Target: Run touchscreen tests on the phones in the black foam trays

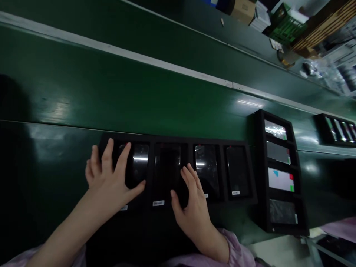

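Observation:
A long black tray [178, 140] lies before me with several dark-screened phones side by side in its slots. My left hand [109, 183] is spread over the leftmost phone [140, 159], its fingers apart and part of that phone hidden beneath them. My right hand [194, 213] hovers or rests at the right side of the second phone [167, 170], thumb and fingers apart. Whether its fingertips touch the phone or the tray, I cannot tell. Right of that hand sit a third phone [207, 163] and, at the end, another phone [237, 170] with a small white label.
A second black tray [286, 118] stands crosswise at the right, some of its screens lit. Farther right is another black tray [319, 122]. A pale strip [167, 65] crosses the green bench. A green crate [286, 27] and a cardboard box [243, 11] lie at the back.

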The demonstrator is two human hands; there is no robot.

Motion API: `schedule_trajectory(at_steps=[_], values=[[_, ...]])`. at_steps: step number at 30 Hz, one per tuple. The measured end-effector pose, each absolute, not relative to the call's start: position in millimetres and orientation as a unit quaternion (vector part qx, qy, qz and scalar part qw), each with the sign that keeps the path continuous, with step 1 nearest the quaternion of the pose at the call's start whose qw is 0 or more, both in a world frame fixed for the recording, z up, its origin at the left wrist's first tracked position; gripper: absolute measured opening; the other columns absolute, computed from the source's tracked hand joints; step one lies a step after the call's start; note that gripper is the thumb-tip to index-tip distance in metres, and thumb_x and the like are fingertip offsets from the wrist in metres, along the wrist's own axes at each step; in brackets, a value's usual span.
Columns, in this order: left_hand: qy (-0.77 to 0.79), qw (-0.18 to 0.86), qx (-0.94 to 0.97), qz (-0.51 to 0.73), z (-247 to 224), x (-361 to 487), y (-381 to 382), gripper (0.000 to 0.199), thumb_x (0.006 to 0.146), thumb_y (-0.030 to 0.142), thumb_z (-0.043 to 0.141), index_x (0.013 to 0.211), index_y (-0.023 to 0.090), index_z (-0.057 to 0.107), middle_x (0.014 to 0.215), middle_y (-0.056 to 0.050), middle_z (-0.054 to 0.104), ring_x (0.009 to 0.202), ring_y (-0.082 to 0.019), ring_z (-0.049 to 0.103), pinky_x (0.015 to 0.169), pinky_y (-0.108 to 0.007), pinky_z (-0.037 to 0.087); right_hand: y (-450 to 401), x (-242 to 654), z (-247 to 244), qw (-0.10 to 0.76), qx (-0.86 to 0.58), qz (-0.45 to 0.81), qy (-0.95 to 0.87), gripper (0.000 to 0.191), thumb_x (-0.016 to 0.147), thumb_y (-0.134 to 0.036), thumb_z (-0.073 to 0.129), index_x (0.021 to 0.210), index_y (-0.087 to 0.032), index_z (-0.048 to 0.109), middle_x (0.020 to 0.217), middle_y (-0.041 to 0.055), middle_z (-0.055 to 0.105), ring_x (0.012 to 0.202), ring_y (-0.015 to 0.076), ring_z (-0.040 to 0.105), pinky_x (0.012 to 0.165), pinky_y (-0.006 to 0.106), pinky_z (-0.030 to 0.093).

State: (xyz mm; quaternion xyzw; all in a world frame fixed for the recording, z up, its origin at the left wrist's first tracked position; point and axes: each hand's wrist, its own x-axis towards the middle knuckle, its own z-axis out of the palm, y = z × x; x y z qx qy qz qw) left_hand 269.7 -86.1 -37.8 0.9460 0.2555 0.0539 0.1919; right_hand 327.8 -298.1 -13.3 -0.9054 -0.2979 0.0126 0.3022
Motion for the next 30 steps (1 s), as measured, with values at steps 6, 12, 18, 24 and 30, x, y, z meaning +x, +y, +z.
schedule_trajectory(at_steps=[6,12,18,24,30], values=[[0.296,0.185,0.937,0.019,-33.0,280.1,-86.4,0.097,0.076,0.051,0.061,0.161,0.026,0.021,0.174,-0.013,-0.007,0.158,-0.057,-0.001,0.115,-0.089,0.02,-302.0,343.9,-10.3,0.298,-0.902,0.023,-0.312,0.054,0.1,-0.021,0.053,0.153,-0.021,0.042,0.144,0.0141,0.065,0.147,0.0285,0.051,0.113,0.054,0.056],[0.305,0.186,0.933,0.035,-33.7,282.0,-81.3,0.089,0.084,0.054,0.053,0.161,0.023,0.023,0.174,-0.017,-0.003,0.157,-0.057,0.008,0.113,-0.087,0.029,-305.0,346.3,-15.5,0.331,-0.888,0.034,-0.319,0.055,0.1,-0.021,0.053,0.154,-0.021,0.041,0.149,0.0145,0.06,0.148,0.0269,0.05,0.109,0.047,0.06],[0.313,0.207,0.926,0.03,-24.4,288.2,-88.7,0.092,0.085,0.06,0.05,0.162,0.018,0.021,0.171,-0.024,0.005,0.152,-0.061,0.02,0.109,-0.09,0.03,-302.8,337.9,-23.2,0.347,-0.879,0.033,-0.326,0.068,0.096,-0.02,0.056,0.159,-0.019,0.031,0.152,0.0181,0.056,0.15,0.0307,0.047,0.118,0.059,0.049],[0.346,0.184,0.919,0.043,-24.5,294.6,-89.4,0.097,0.08,0.058,0.058,0.16,0.016,0.025,0.171,-0.024,0.011,0.151,-0.061,0.023,0.114,-0.086,0.029,-317.2,364.7,-8.3,0.345,-0.882,-0.017,-0.322,0.051,0.096,-0.02,0.053,0.147,-0.021,0.048,0.133,0.0115,0.071,0.144,0.0291,0.053,0.12,0.06,0.044],[0.348,0.207,0.914,0.041,-24.3,296.9,-87.8,0.087,0.075,0.036,0.068,0.154,0.016,0.036,0.17,-0.023,0.012,0.153,-0.054,0.022,0.118,-0.079,0.032,-371.0,382.8,-6.1,0.231,-0.964,-0.044,-0.121,0.054,0.092,-0.059,0.06,0.13,-0.021,0.063,0.13,0.0168,0.072,0.134,0.0436,0.057,0.105,0.075,0.047]])
